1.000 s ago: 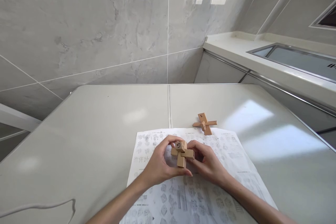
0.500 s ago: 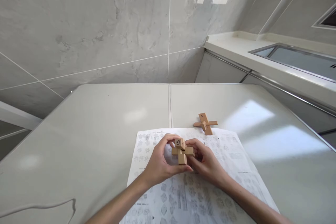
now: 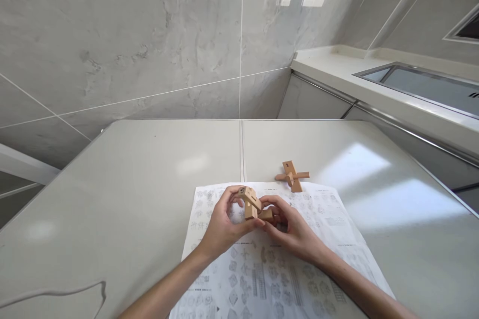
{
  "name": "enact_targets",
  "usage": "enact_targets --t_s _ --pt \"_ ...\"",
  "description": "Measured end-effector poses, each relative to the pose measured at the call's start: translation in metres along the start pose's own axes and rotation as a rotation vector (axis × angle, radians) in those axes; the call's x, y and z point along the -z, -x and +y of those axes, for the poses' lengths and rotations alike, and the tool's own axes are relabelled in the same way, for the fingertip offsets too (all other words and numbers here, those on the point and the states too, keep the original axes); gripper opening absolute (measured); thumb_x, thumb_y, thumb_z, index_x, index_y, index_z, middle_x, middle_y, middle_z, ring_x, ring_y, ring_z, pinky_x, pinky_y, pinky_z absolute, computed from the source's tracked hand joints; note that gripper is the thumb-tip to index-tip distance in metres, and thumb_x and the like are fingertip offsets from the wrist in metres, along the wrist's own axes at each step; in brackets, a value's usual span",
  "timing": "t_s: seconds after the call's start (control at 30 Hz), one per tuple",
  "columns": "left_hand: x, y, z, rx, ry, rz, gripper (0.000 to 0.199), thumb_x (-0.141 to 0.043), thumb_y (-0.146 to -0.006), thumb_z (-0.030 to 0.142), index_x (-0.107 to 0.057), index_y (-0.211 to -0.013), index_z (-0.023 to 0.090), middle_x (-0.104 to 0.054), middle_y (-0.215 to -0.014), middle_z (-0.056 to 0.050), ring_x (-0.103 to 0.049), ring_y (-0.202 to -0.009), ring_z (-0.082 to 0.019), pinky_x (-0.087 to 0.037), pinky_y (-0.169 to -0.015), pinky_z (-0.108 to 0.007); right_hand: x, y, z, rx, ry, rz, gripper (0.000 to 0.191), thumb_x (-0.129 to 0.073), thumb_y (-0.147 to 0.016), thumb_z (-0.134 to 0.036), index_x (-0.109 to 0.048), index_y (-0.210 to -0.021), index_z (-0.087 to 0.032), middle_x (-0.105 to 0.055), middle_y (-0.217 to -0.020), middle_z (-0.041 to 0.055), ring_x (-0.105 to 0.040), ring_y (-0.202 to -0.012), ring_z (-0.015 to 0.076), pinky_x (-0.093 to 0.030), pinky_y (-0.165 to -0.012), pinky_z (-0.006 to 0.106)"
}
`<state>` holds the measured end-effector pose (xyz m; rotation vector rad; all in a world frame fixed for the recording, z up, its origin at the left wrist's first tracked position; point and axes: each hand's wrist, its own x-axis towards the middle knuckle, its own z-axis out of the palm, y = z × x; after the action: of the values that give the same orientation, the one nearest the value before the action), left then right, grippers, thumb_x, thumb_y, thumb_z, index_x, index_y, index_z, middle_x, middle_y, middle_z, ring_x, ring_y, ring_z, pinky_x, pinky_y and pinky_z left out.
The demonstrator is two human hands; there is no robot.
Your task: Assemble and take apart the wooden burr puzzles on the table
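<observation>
Between both hands is a wooden burr puzzle (image 3: 251, 204) made of notched blocks, with a dark mark on one block end. My left hand (image 3: 223, 224) grips it from the left, thumb below and fingers above. From the right, my right hand (image 3: 290, 224) pinches a block that sticks out toward it; some of its fingertips are hidden behind the wood. The puzzle is held tilted above a printed paper sheet (image 3: 209, 259). Beyond the hands, a second wooden puzzle (image 3: 292, 176), cross-shaped and marked 2, lies at the sheet's far edge.
The sheet lies on a pale, glossy table (image 3: 130, 184) with a seam down its far half. A grey cable (image 3: 56, 292) runs over the near left part. A tiled wall (image 3: 149, 35) stands behind, and a white counter (image 3: 337, 67) at the right.
The held puzzle has been turned in my hands, so its marked end now points up to the left. My left hand has shifted slightly left. The other puzzle lies as before.
</observation>
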<state>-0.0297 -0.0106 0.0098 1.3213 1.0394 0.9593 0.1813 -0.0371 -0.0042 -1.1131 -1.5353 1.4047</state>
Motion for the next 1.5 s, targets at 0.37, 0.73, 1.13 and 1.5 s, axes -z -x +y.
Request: enact_targets --t_s 0.37,0.73,1.13,1.5 --pt "0.003 -0.002 -0.003 0.024 0.059 -0.001 0.07 -0.097 -0.073 0.055 -0.064 -0.129 0.026 -0.068 -0.122 -0.01 -0.062 -0.121 -0.031 -0.047 -0.107 -0.044 0.002 -0.003 0.008 0.128 0.413 0.196 0.006 -0.067 -0.102 -0.028 -0.069 -0.108 -0.028 -0.073 -0.104 0.0049 -0.069 -0.092 0.025 -0.056 -0.08 0.038" --pt "-0.003 0.002 0.009 -0.058 -0.093 -0.069 0.067 -0.098 -0.071 0.049 -0.066 -0.126 0.027 -0.069 -0.124 -0.009 -0.064 -0.117 -0.031 -0.05 -0.103 -0.043 0.002 -0.003 0.007 0.215 0.414 0.184 0.024 -0.068 -0.101 -0.026 -0.066 -0.124 -0.029 -0.072 -0.118 0.0089 -0.068 -0.108 0.0292 -0.058 -0.089 0.044" --pt "0.0 0.001 0.011 -0.093 -0.214 -0.099 0.068 -0.099 -0.07 0.049 -0.066 -0.127 0.029 -0.07 -0.124 -0.008 -0.066 -0.113 -0.03 -0.05 -0.103 -0.043 0.004 -0.003 0.006 0.293 0.303 0.155 0.014 -0.059 -0.109 -0.032 -0.069 -0.118 -0.027 -0.069 -0.117 0.0119 -0.067 -0.109 0.0295 -0.057 -0.089 0.044" --pt "0.007 -0.004 0.007 -0.176 -0.568 0.129 0.067 -0.095 -0.072 0.052 -0.061 -0.123 0.025 -0.068 -0.112 -0.005 -0.064 -0.101 -0.026 -0.053 -0.09 -0.041 0.006 -0.005 0.004 0.192 0.302 0.254 0.022 -0.054 -0.111 -0.043 -0.067 -0.108 -0.025 -0.07 -0.105 0.0083 -0.064 -0.089 0.0252 -0.053 -0.077 0.037"
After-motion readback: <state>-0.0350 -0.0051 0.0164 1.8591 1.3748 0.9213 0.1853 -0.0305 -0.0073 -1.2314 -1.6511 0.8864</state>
